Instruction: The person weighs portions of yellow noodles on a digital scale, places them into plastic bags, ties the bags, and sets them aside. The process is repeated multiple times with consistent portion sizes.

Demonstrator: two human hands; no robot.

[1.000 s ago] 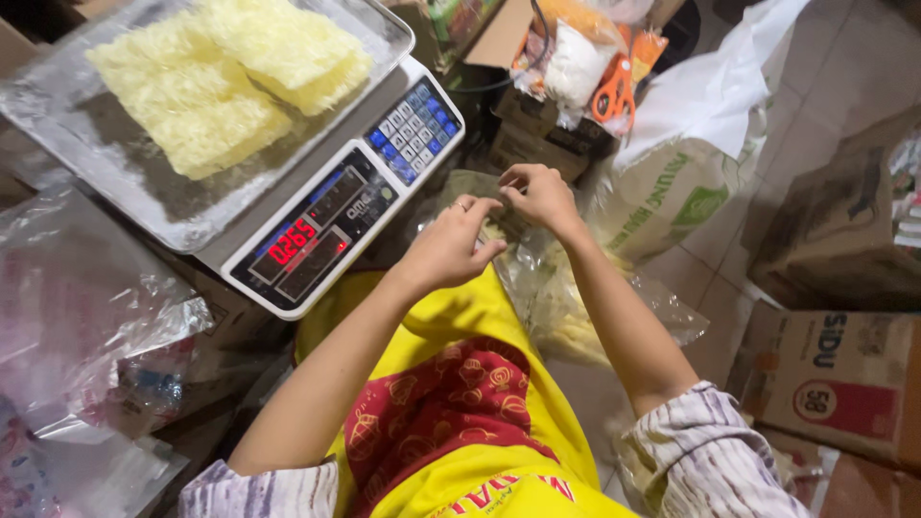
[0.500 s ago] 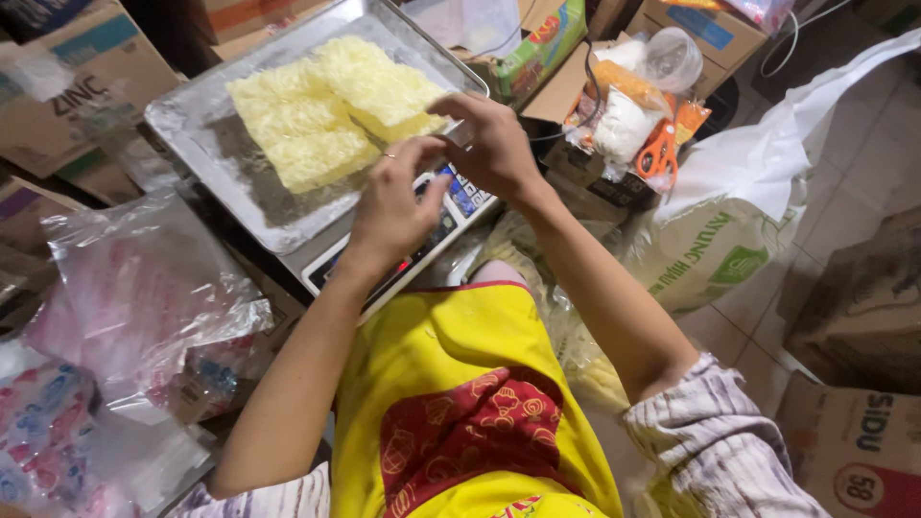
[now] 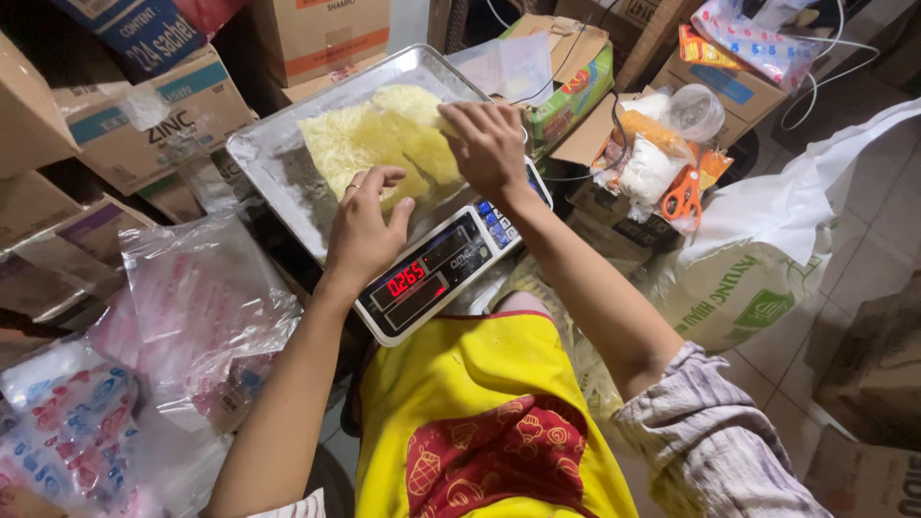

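A digital scale (image 3: 436, 278) with a red lit display carries a metal tray (image 3: 278, 153) holding pale yellow dried noodle blocks (image 3: 369, 139). My right hand (image 3: 489, 144) reaches over the tray's right side and pinches a small piece of noodle at the edge of the pile. My left hand (image 3: 369, 225) hovers over the tray's near edge beside the noodles, fingers loosely curled and holding nothing. A ring shows on one finger of that hand.
Cardboard boxes (image 3: 163, 110) crowd the back and left. Crumpled clear plastic bags (image 3: 192, 307) lie at left. A box at the right holds orange scissors (image 3: 683, 197) and packets. A large white sack (image 3: 758, 278) stands on the tiled floor.
Both hands have risen from the bag near my lap to the tray on the scale. The right hand now rests on the noodle pile; the view has tilted up.
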